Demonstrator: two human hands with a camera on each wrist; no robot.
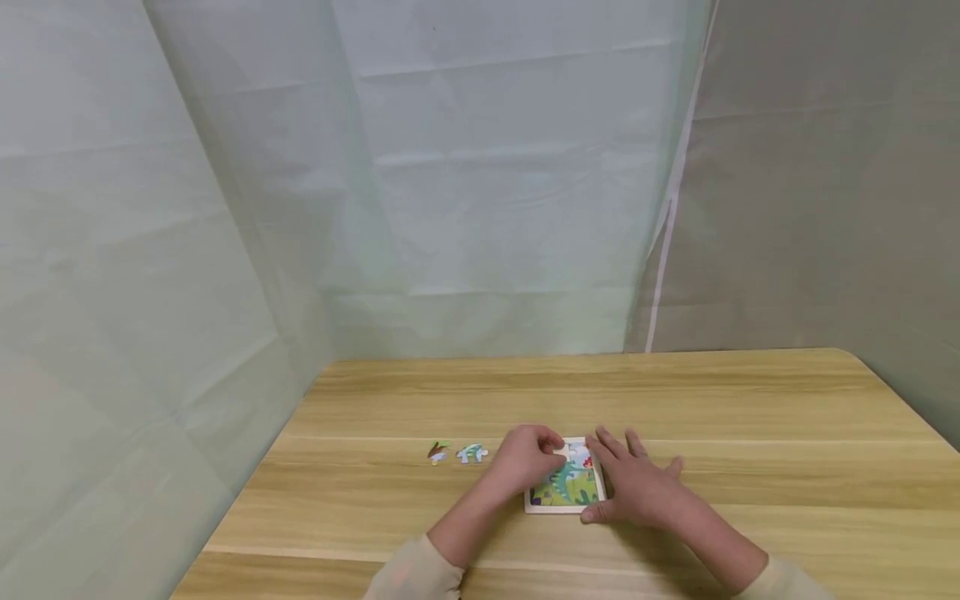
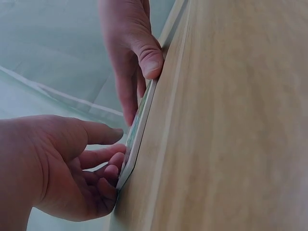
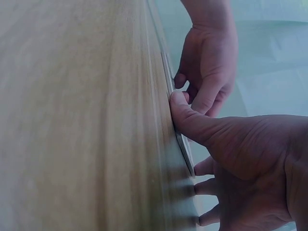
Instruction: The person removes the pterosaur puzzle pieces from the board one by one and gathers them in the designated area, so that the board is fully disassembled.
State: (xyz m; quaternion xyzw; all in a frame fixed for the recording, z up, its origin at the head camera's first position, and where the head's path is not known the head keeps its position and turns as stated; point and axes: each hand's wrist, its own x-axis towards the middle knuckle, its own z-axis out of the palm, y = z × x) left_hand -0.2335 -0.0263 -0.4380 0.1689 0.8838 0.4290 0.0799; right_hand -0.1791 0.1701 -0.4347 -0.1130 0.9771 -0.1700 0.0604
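Sleeves (image 1: 420,571), left fingers (image 1: 551,436) bent, grip unclear, right fingers (image 1: 611,443) spread, tray (image 1: 562,509) holding dinosaur puzzle (image 1: 566,485)

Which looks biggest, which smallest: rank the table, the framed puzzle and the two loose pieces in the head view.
1. Wooden table
2. Framed puzzle, partly covered
3. Brown-and-green piece and blue-and-green piece: too alike in size to rank apart

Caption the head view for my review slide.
Left hand over a framed dinosaur jigsaw, right hand at its right edge, two loose pieces to the left on a wood-grain table.
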